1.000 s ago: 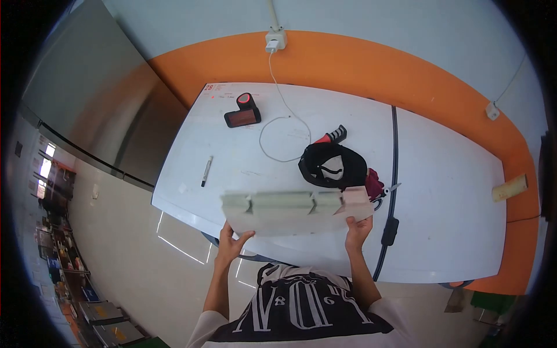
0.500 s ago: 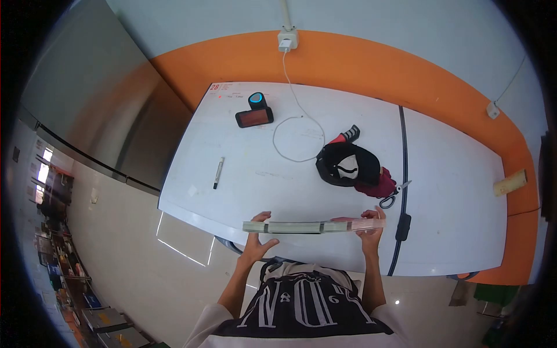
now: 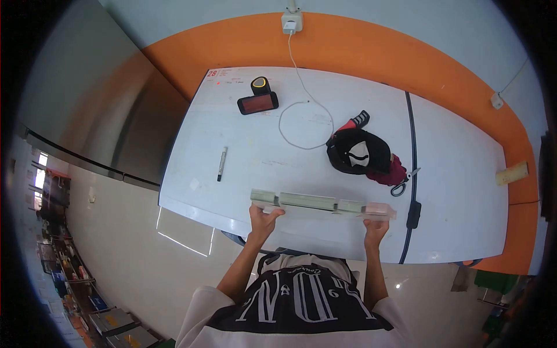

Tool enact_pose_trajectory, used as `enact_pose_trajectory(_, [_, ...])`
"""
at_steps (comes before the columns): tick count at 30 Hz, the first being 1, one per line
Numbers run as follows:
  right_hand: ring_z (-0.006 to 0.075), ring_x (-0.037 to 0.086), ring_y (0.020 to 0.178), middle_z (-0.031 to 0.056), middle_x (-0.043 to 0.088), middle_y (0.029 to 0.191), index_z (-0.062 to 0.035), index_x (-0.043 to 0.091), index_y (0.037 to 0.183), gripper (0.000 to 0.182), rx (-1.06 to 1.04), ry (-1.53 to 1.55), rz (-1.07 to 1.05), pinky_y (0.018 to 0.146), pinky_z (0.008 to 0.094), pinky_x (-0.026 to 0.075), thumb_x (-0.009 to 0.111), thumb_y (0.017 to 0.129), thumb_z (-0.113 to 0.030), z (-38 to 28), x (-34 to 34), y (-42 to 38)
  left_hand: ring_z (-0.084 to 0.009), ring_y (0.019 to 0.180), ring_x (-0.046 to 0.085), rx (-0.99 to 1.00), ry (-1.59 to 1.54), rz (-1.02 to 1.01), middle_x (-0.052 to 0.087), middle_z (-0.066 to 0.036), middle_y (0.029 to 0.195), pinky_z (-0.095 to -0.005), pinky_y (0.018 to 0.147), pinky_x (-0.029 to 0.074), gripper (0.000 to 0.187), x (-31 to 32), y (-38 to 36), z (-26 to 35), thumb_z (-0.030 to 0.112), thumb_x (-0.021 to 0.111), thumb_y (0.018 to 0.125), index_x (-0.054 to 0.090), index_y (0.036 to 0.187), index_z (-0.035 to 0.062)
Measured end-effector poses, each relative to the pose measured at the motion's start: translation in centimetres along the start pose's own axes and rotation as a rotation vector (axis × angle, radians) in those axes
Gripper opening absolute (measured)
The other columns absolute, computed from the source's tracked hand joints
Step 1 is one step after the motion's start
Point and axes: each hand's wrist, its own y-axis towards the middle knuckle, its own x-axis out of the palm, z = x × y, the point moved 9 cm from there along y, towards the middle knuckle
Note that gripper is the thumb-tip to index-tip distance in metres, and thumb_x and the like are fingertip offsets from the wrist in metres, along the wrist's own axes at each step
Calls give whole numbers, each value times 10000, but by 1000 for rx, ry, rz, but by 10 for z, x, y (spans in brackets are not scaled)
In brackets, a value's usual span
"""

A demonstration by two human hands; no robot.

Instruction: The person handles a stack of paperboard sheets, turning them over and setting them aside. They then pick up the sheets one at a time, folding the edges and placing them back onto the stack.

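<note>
A long, narrow, pale-green object with a pink right end (image 3: 310, 202) spans the space between my hands, close over the near part of the white table. It looks stiff, with dark gaps between its sections, and a translucent body shows beneath the front edge. My left hand (image 3: 264, 220) grips the left end, thumb pressed along its near side and fingers mostly hidden. At the pink end my right hand (image 3: 376, 227) holds on from below, its fingers partly covered by the object. Its exact kind I cannot tell.
On the table (image 3: 203, 139) lie a marker (image 3: 222, 164), a phone (image 3: 258, 103) against a black cylinder (image 3: 260, 85), and a looped white cable (image 3: 280, 124). Farther right are a black cap (image 3: 354, 152), maroon cloth (image 3: 391, 173), scissors (image 3: 400, 187) and a dark cable (image 3: 413, 162).
Both hands have lifted the long object and tilted it, left end higher. My left thumb has closed onto it. The camera view has shifted, and the cylinder's ring light went from blue to yellow.
</note>
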Motion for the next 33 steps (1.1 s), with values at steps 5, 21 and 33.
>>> enact_pose_trajectory(5, [242, 578, 1175, 88, 576, 1252, -4, 585, 1260, 664, 30, -53, -114, 1074, 403, 451, 945, 707, -78, 6, 4, -12, -207, 1016, 658, 11, 73, 7, 676, -80, 1057, -362, 941, 520, 539, -11, 0, -40, 339, 895, 847, 605, 1141, -8])
enact_pose_trajectory(21, [383, 590, 1214, 221, 579, 1332, -45, 551, 1340, 962, -385, -558, -390, 953, 488, 512, 1022, 583, -407, -193, 69, 23, -266, 878, 715, 165, -191, -403, 738, -115, 883, -453, 903, 541, 475, 1, 70, 112, 86, 1015, 645, 683, 982, 44])
enact_pose_trajectory(33, [337, 713, 891, 143, 745, 1003, -44, 651, 927, 330, -415, -733, -775, 767, 420, 567, 829, 650, -28, -226, 151, 34, -185, 896, 683, -58, -309, -700, 726, -63, 959, -482, 1141, 427, 684, 12, 65, 112, 118, 1012, 629, 697, 1235, 68])
